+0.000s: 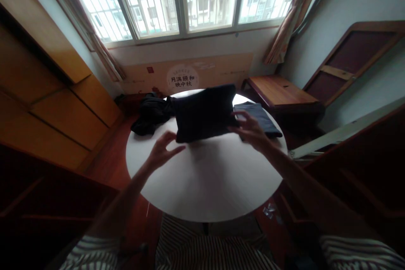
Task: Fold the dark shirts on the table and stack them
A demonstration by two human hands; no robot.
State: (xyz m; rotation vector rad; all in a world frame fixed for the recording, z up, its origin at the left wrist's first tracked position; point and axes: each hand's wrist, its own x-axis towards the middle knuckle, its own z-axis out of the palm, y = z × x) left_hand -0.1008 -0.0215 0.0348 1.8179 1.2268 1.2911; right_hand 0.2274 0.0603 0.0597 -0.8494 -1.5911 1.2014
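Note:
A folded black garment (205, 114) is over the far half of the round white table (205, 185), its near edge slightly tilted. My left hand (161, 150) is at its lower left corner, thumb spread away from the fingers; the fingertips meet the edge of the cloth. At the right side, my right hand (248, 130) has its fingers bent around the garment's edge. Part of a dark grey-blue folded garment (264, 120) shows behind that hand, lying on the table. To the left lies a crumpled black garment (152, 112).
A low wooden table (281, 90) stands at the back right, near a leaning framed panel (351, 63). Wooden cabinets (63, 105) line the left side. A printed cardboard panel (218, 67) is below the barred window (209, 0). Small clear scraps (268, 210) lie on the floor.

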